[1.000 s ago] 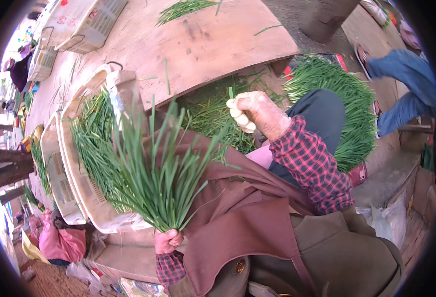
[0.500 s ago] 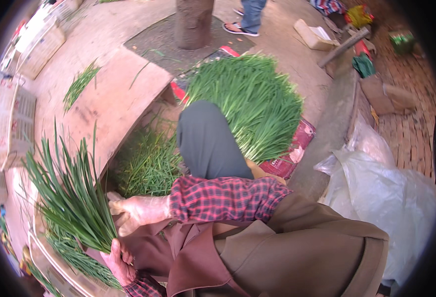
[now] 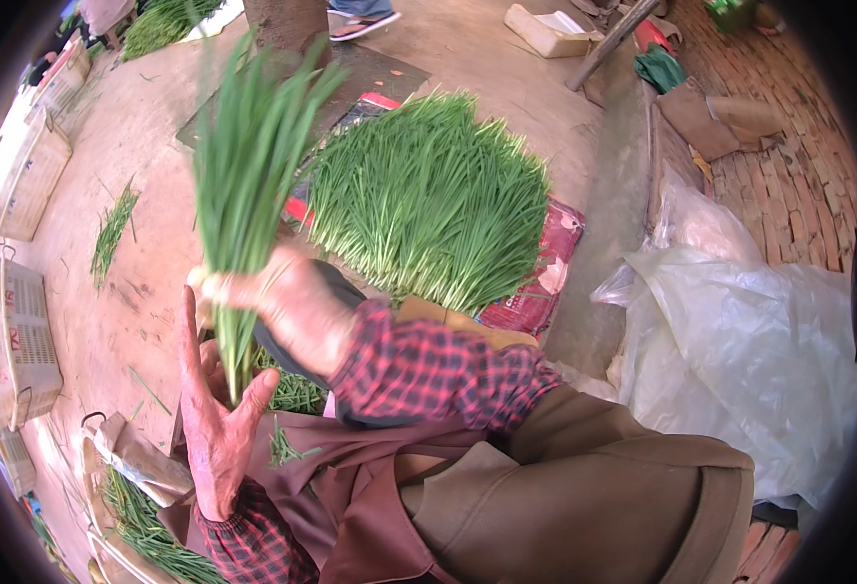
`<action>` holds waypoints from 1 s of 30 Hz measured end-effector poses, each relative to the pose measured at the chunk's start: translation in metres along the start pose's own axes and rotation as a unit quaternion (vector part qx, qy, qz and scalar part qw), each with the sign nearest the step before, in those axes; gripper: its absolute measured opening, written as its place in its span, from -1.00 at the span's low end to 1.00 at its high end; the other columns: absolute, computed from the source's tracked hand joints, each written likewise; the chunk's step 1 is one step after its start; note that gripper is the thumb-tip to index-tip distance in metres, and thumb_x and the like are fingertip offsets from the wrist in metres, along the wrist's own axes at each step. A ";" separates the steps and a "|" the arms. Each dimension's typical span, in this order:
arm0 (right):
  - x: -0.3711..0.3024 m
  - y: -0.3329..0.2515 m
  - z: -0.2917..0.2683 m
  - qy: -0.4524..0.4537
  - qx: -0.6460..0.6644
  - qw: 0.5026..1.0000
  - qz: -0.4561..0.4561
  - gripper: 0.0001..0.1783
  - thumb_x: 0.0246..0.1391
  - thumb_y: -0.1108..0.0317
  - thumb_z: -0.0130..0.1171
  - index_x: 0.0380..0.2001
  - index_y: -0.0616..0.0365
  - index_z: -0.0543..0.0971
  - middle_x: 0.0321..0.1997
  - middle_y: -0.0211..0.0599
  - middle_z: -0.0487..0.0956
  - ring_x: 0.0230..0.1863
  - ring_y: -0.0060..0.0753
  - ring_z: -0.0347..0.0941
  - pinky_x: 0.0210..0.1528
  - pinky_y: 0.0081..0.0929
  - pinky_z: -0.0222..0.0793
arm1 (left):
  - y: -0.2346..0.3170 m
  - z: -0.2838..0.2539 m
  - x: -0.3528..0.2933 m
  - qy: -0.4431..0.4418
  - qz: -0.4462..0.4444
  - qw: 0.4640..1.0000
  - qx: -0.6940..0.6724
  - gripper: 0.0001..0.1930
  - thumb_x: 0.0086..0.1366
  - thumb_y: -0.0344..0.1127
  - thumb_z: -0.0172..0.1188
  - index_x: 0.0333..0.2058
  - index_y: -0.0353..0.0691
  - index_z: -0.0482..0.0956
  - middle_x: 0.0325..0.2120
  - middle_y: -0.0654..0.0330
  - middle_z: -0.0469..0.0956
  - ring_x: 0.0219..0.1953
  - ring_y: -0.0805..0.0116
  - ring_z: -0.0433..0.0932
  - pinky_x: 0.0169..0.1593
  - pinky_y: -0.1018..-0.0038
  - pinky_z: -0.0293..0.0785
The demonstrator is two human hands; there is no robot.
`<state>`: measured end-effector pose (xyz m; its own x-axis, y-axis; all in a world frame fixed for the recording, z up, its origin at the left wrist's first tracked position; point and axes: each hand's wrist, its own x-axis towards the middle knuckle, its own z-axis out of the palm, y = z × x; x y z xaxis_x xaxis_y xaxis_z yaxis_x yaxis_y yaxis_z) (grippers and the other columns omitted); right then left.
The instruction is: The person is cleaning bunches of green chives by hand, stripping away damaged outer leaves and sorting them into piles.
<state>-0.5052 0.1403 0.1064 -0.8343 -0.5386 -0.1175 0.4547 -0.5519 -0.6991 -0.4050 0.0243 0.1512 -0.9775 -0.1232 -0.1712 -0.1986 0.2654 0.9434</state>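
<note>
A bunch of garlic chives (image 3: 243, 185) stands upright before me, its leaf tips blurred. My right hand (image 3: 287, 302) is closed round its lower part. Just below, my left hand (image 3: 216, 433) is open, fingers stretched up and thumb apart, with the pale stem ends between thumb and fingers; whether they touch the palm I cannot tell. Beyond my knee, a large heap of chives (image 3: 428, 195) lies on a red sack (image 3: 555, 248). More loose chives (image 3: 297, 389) show below my right wrist, partly hidden by my arm.
A basket (image 3: 107, 540) with chives is at lower left, and white plastic crates (image 3: 29, 341) line the left side. Stray chives (image 3: 114, 234) lie on the board. A tree trunk (image 3: 287, 29) and a sandalled foot (image 3: 365, 24) are ahead; plastic sheeting (image 3: 740, 360) lies at right.
The bunch has passed from my left hand to my right and moved up and rightward, now upright. My left hand has opened and risen. The view has shifted.
</note>
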 end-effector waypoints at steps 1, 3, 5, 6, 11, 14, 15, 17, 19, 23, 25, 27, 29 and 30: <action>0.001 -0.019 -0.016 0.018 -0.006 1.000 -0.022 -0.69 0.10 0.36 0.27 -0.14 0.35 0.58 -0.18 -0.22 0.63 -0.21 -0.41 0.58 -0.12 -0.42 0.54 | 0.002 0.005 0.001 0.000 0.006 0.999 -0.041 -0.03 0.12 -0.34 0.33 0.42 -0.07 -0.08 -0.08 0.07 0.48 -0.15 0.37 0.52 -0.07 0.47 0.46; 0.003 -0.054 -0.050 0.065 -0.017 0.996 -0.057 -0.68 0.12 0.39 0.23 -0.14 0.45 0.56 -0.13 -0.06 0.63 -0.22 -0.29 0.61 -0.08 -0.31 0.57 | -0.001 0.009 0.002 0.013 0.022 0.996 -0.085 -0.03 0.09 -0.43 0.30 0.42 -0.08 -0.06 -0.13 0.08 0.48 -0.20 0.35 0.53 -0.09 0.46 0.48; 0.004 -0.084 -0.096 0.121 -0.055 0.987 -0.090 -0.66 0.13 0.41 0.20 -0.14 0.53 0.54 -0.08 0.05 0.61 -0.20 -0.20 0.61 -0.02 -0.22 0.57 | -0.013 0.003 -0.002 0.045 -0.004 0.996 -0.072 -0.15 0.18 -0.41 0.26 0.40 -0.14 0.00 -0.18 0.10 0.52 -0.23 0.37 0.54 -0.11 0.49 0.48; 0.007 -0.093 -0.127 0.141 -0.085 0.981 -0.106 -0.66 0.13 0.42 0.18 -0.14 0.57 0.52 -0.06 0.08 0.60 -0.18 -0.15 0.61 0.00 -0.17 0.57 | -0.022 -0.002 -0.005 0.062 -0.023 0.994 -0.081 -0.19 0.22 -0.41 0.23 0.39 -0.17 0.03 -0.22 0.11 0.54 -0.25 0.39 0.55 -0.14 0.51 0.48; 0.010 -0.100 -0.238 0.286 -0.128 0.941 -0.131 -0.74 0.13 0.44 0.18 -0.21 0.48 0.58 -0.33 -0.03 0.64 -0.32 -0.20 0.63 -0.18 -0.29 0.63 | -0.075 -0.039 -0.039 0.151 -0.077 0.985 -0.017 -0.40 0.35 -0.30 0.15 0.29 -0.33 0.19 -0.40 0.22 0.58 -0.46 0.55 0.49 -0.36 0.64 0.41; 0.013 -0.083 -0.266 0.336 -0.138 0.927 -0.090 -0.78 0.11 0.48 0.18 -0.23 0.45 0.62 -0.35 -0.10 0.65 -0.38 -0.28 0.59 -0.28 -0.37 0.57 | -0.106 -0.055 -0.063 0.189 -0.126 0.974 -0.006 -0.43 0.36 -0.27 0.15 0.26 -0.35 0.23 -0.42 0.22 0.57 -0.49 0.55 0.49 -0.37 0.64 0.41; 0.019 -0.072 -0.278 0.335 -0.149 0.926 -0.093 -0.79 0.09 0.49 0.18 -0.25 0.44 0.64 -0.35 -0.13 0.66 -0.38 -0.31 0.58 -0.27 -0.40 0.54 | -0.115 -0.059 -0.073 0.201 -0.127 0.971 -0.007 -0.44 0.37 -0.27 0.14 0.26 -0.36 0.24 -0.42 0.22 0.57 -0.49 0.55 0.48 -0.38 0.64 0.41; 0.028 -0.048 -0.299 0.328 -0.159 0.925 -0.104 -0.82 0.06 0.50 0.20 -0.31 0.40 0.67 -0.35 -0.19 0.67 -0.38 -0.41 0.55 -0.26 -0.47 0.46 | -0.126 -0.068 -0.088 0.232 -0.134 0.963 0.008 -0.47 0.37 -0.27 0.14 0.24 -0.36 0.27 -0.42 0.22 0.57 -0.48 0.56 0.48 -0.37 0.64 0.41; 0.037 -0.033 -0.303 0.347 -0.199 0.913 -0.074 -0.77 0.07 0.45 0.22 -0.25 0.40 0.65 -0.35 -0.19 0.66 -0.36 -0.39 0.54 -0.25 -0.42 0.45 | -0.135 -0.077 -0.104 0.273 -0.146 0.950 0.033 -0.50 0.37 -0.27 0.13 0.22 -0.34 0.31 -0.41 0.22 0.57 -0.45 0.57 0.48 -0.34 0.65 0.40; 0.061 -0.003 -0.302 0.402 -0.273 0.872 -0.066 -0.73 0.00 0.39 0.33 -0.26 0.38 0.64 -0.34 -0.19 0.64 -0.37 -0.36 0.52 -0.24 -0.39 0.41 | -0.150 -0.113 -0.150 0.355 -0.189 0.879 0.256 -0.59 0.42 -0.27 0.05 0.17 -0.31 0.40 -0.27 0.14 0.59 -0.20 0.38 0.53 -0.03 0.51 0.42; 0.078 0.026 -0.369 0.461 -0.363 0.806 -0.079 -0.73 -0.07 0.43 0.38 -0.30 0.38 0.63 -0.31 -0.12 0.66 -0.33 -0.33 0.55 -0.21 -0.39 0.42 | -0.159 -0.118 -0.158 0.364 -0.186 0.853 0.324 -0.59 0.43 -0.22 0.01 0.14 -0.32 0.43 -0.22 0.09 0.59 -0.16 0.31 0.54 -0.02 0.44 0.45; 0.085 0.047 -0.402 0.527 -0.467 0.710 0.034 -0.59 -0.11 0.28 0.42 -0.23 0.33 0.58 -0.24 -0.01 0.66 -0.22 -0.14 0.60 -0.13 -0.31 0.48 | -0.169 -0.124 -0.173 0.362 -0.188 0.838 0.362 -0.59 0.43 -0.18 -0.04 0.11 -0.34 0.45 -0.18 0.04 0.58 -0.12 0.24 0.55 -0.01 0.36 0.47; 0.088 0.058 -0.401 0.533 -0.565 0.619 0.115 -0.55 -0.14 0.25 0.42 -0.21 0.29 0.56 -0.25 0.00 0.65 -0.18 -0.05 0.60 -0.13 -0.25 0.50 | -0.174 -0.128 -0.192 0.354 -0.189 0.829 0.390 -0.57 0.44 -0.13 -0.09 0.08 -0.35 0.48 -0.13 0.00 0.58 -0.08 0.18 0.56 0.00 0.29 0.50; 0.089 0.057 -0.402 0.520 -0.578 0.611 0.151 -0.55 -0.12 0.23 0.41 -0.20 0.30 0.56 -0.23 0.01 0.65 -0.16 -0.05 0.60 -0.13 -0.25 0.51 | -0.174 -0.125 -0.194 0.348 -0.177 0.827 0.403 -0.55 0.45 -0.11 -0.11 0.06 -0.36 0.50 -0.10 -0.03 0.58 -0.06 0.14 0.56 0.01 0.25 0.51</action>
<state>-0.6787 0.3171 -0.2273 -0.7876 0.5219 -0.3276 0.6135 0.6150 -0.4953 -0.1718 -0.1177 0.0556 -0.6258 -0.7765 0.0733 -0.7214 0.6120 0.3241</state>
